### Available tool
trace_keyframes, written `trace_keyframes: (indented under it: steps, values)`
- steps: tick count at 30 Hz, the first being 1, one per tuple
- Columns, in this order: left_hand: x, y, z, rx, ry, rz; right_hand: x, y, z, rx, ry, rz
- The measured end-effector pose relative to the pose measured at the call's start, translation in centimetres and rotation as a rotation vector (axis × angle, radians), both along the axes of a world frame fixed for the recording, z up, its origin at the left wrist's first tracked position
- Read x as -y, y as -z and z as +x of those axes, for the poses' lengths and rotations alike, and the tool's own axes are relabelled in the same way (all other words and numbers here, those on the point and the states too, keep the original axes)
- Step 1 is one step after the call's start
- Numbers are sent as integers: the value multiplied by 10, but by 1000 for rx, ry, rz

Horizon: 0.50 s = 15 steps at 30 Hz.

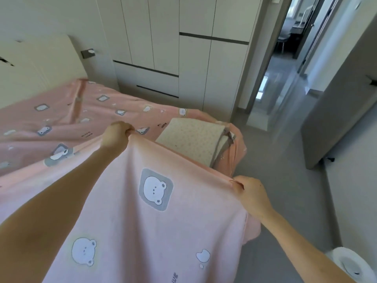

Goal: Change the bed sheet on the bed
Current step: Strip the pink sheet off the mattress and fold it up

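Note:
A pink bed sheet (155,231) printed with white bears on grey squares hangs stretched between my two hands. My left hand (116,135) grips its far edge above the bed. My right hand (252,196) grips the near edge beside the bed's foot corner. The same pink sheet spreads loosely over the bed (61,119) to the left. A bare corner of the cream, dotted mattress (189,141) shows at the foot, with pink fabric bunched below it.
A cream headboard (36,64) stands at the left. White wardrobe doors (193,58) line the wall behind the bed. A grey floor aisle (275,160) runs to an open doorway (285,68). A grey door (336,111) stands at right, a white round object (350,264) bottom right.

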State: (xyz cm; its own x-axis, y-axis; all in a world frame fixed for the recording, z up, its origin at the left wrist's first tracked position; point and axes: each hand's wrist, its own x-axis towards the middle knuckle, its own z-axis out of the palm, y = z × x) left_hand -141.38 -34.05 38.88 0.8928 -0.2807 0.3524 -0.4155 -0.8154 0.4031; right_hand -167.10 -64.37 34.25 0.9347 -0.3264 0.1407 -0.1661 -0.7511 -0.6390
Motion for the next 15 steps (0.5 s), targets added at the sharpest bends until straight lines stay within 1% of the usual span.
trace_keyframes:
  steps: [2,4,8,9,11,14,15]
  values:
    - [36,6,34,-46,11,76,28,6,21,-48,-56,19]
    - [58,31,58,-154,-38,152,51,18,45,-106,-126,17]
    - [85,92,72,-305,-112,190,103,59,94,-243,-147,-11]
    - [95,99,72,-306,-130,182,118,69,107,-268,-147,-19]
    - [125,100,80,-236,-147,148,152,77,135,-285,-136,-74]
    - [193,74,114,-109,-91,114,217,72,179,-302,-89,-145]
    - [218,67,129,-98,-84,126,243,70,194,-331,-86,-141]
